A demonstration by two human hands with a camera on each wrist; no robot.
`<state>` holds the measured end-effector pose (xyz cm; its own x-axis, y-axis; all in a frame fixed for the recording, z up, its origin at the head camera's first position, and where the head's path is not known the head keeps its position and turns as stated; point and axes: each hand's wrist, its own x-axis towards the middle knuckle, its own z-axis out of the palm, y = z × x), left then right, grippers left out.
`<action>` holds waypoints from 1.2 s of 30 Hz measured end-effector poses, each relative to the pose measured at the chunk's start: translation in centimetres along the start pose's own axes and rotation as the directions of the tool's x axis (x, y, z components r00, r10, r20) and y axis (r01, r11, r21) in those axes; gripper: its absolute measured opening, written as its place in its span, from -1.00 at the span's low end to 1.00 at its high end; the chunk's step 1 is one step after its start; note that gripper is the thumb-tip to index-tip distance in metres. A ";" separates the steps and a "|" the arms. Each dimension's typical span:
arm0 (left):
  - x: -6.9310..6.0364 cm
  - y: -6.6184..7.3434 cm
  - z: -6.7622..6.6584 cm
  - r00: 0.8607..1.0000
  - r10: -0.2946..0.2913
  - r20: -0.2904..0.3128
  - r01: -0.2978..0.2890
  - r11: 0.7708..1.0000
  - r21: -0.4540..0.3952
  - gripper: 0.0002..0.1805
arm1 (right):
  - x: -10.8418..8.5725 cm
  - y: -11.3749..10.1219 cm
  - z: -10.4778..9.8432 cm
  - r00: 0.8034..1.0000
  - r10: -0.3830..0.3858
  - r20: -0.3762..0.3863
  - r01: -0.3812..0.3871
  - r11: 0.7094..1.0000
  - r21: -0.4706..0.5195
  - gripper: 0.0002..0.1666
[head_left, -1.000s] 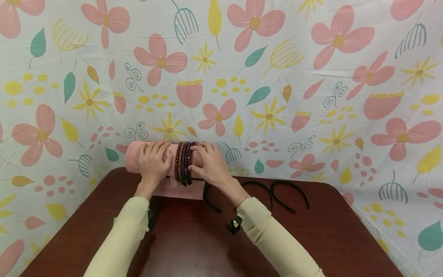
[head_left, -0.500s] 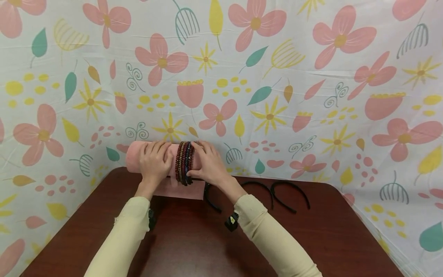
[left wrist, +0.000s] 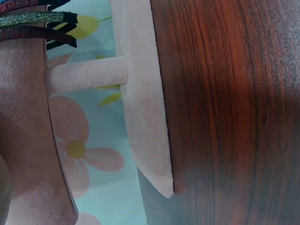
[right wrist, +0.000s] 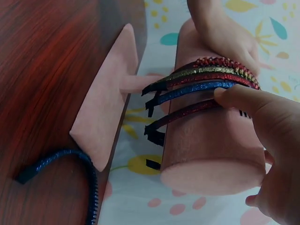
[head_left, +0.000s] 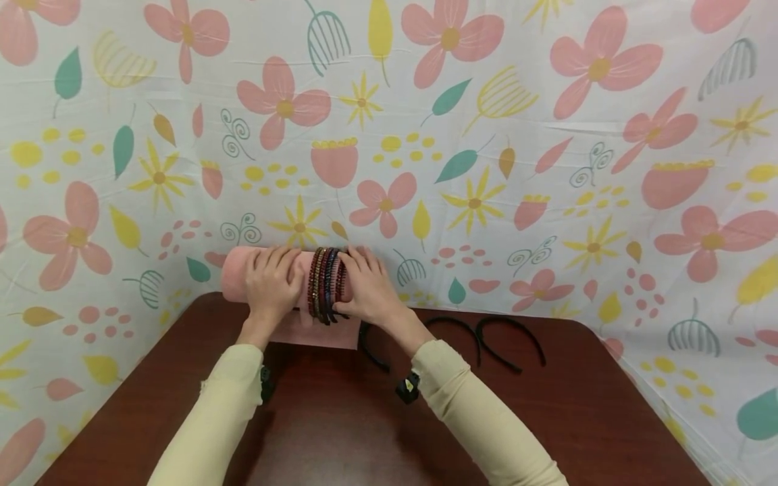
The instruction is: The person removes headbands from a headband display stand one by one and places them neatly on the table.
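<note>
A pink velvety headband stand (head_left: 233, 275) has a horizontal roll on a post over a flat base (head_left: 331, 335). My left hand (head_left: 271, 287) lies over the roll's left part and grips it. Several glittery headbands (head_left: 318, 287) in red, gold and blue hang side by side on the roll. My right hand (head_left: 372, 290) is at their right side, fingers over the top and thumb in front. In the right wrist view the thumb meets the dark red headband (right wrist: 194, 110), close beside the blue headband (right wrist: 192, 89). The right fingertips are hidden behind the roll.
On the brown table (head_left: 340, 418), right of the stand, lie several dark headbands, including a curved black one (head_left: 510, 324). The dark blue one (right wrist: 58, 154) lies near the stand's base. A flowered cloth (head_left: 389, 101) hangs behind the table.
The rightmost dark red headband now stands slightly apart from the bunch, shifted right beside my right hand. The right thumb has moved a little to the right. The left hand stays on the roll.
</note>
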<state>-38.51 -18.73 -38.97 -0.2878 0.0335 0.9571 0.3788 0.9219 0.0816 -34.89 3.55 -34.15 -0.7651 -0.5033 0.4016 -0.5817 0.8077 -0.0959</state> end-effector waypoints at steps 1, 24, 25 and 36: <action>0.0 0.0 0.0 1.000 -0.003 -0.005 0.003 1.000 -0.003 -0.57 | -0.1 0.1 0.0 1.000 0.001 0.001 -0.001 1.000 0.002 0.17; 0.0 -0.1 0.1 1.000 -0.008 -0.011 0.008 1.000 -0.007 -0.58 | -2.2 2.1 -0.6 0.996 0.065 0.054 -0.080 0.935 0.346 0.16; 0.0 -0.1 0.0 1.000 -0.007 -0.011 0.007 1.000 -0.006 -0.58 | -2.2 2.3 -0.6 0.996 0.062 0.058 -0.079 0.934 0.348 0.16; 0.0 -0.1 0.1 1.000 -0.002 -0.021 0.002 1.000 -0.001 -0.57 | -3.2 2.9 -1.0 1.000 0.011 0.029 -0.021 0.929 0.369 0.10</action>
<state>-38.64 -18.75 -39.03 -0.2703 0.0234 0.9625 0.3792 0.9215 0.0841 -33.81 7.84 -34.79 -0.7792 -0.5029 0.3740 -0.6263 0.6481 -0.4333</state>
